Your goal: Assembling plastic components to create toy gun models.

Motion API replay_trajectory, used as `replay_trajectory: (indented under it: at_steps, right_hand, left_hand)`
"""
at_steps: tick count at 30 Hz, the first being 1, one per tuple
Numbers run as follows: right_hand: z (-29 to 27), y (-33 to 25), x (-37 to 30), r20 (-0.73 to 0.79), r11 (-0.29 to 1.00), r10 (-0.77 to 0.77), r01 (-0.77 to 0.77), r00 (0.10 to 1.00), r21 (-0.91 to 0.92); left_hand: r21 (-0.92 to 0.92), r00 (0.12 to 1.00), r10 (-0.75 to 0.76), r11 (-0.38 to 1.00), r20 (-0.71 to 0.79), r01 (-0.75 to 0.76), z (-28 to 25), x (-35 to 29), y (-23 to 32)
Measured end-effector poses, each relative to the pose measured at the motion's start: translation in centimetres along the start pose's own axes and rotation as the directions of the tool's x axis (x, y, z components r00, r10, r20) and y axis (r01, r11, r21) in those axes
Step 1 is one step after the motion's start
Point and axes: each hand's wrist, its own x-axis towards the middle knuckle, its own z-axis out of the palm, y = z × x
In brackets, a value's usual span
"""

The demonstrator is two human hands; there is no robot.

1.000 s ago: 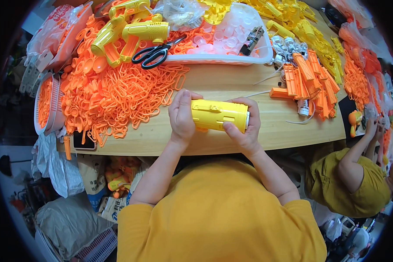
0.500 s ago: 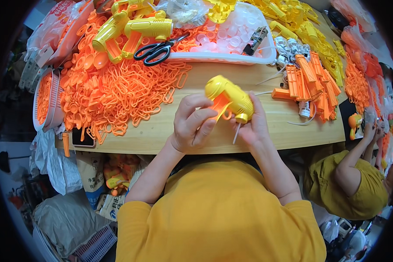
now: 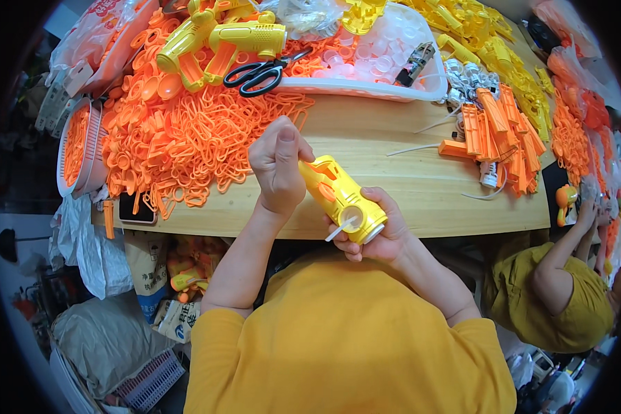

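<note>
a pale table [image 3: 366, 134] with wood grain

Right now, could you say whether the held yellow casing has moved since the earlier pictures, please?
Yes: the held yellow casing has turned and come nearer the table's front edge, its lower end now reaching it in view.

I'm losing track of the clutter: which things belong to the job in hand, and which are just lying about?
Likely the job:
yellow tubular plastic casing in the right hand, left hand at its far end
probably similar yellow plastic housings

Apparently lying about:
black-handled metal scissors
flat dark phone with pink edge
</note>
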Motion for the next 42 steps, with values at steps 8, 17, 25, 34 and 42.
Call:
replay_trajectory:
  at_steps: [8, 17, 25, 34, 42]
  right_hand:
    - [1.4, 0.5, -0.3, -0.106, 0.861, -0.389, 0.32, 0.915, -0.396]
    - [0.6, -0.7, -0.7, -0.028, 0.578, -0.671, 0.498, 0.741, -0.646]
    - [1.8, -0.2, -0.9, 0.07, 0.507, -0.756, 0.65, 0.651, -0.566]
    - [0.6, -0.9, -1.0, 0.088, 0.407, -0.792, 0.629, 0.605, -0.662]
    - [-0.1, -0.4, 0.1, 0.166, 0.453, -0.783, 0.732, 0.599, -0.509]
  left_hand:
    - [-0.054, 0.972, 0.013, 0.998, -0.233, -0.026, 2.1, -0.8, -0.7]
    - [-0.075, 0.73, -0.634, 0.74, 0.255, 0.668, 2.3, -4.8, 0.6]
    - [-0.163, 0.872, -0.42, 0.87, 0.251, 0.466, 3.0, -4.3, 3.0]
    - [0.375, 0.792, -0.42, 0.889, 0.443, 0.262, 2.2, -3.1, 3.8]
    - [0.318, 0.91, -0.223, 0.942, 0.351, 0.108, 2.7, -4.2, 3.5]
